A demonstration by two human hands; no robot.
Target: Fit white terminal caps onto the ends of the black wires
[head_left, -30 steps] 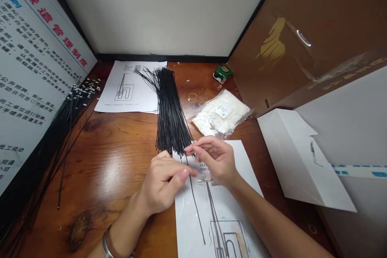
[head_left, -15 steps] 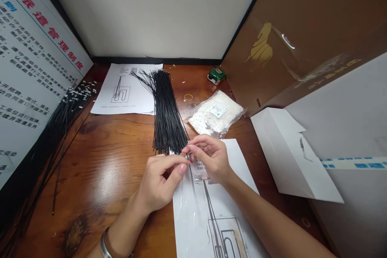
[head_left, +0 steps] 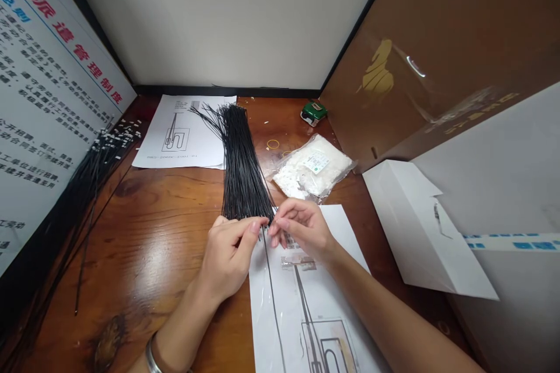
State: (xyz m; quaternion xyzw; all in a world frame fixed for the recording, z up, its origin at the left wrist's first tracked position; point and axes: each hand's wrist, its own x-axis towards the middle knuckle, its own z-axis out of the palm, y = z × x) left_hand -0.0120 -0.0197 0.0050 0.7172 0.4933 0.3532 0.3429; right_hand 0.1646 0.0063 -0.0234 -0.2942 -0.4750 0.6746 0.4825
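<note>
A single black wire [head_left: 272,297] hangs from the pinched thumb and forefinger of my left hand [head_left: 230,253] and runs down over the printed drawing [head_left: 345,280]. Close beside those fingertips is my right hand [head_left: 304,226], its fingers curled and drawn together. What sits between the right fingertips is too small to make out. Just beyond both hands lies a thick bundle of black wires [head_left: 242,163], its near end partly behind my fingers.
A clear bag of small white pieces [head_left: 312,166] and a green tape measure [head_left: 313,112] lie at the back right. Another drawing sheet [head_left: 149,145] is at the back left. White-tipped black wires [head_left: 98,157] lean along the left panel. A folded white carton [head_left: 420,227] stands on the right.
My left fingers have closed on the black wire, whose length now trails down the drawing. The right hand has shifted slightly down. The view has tilted a little.
</note>
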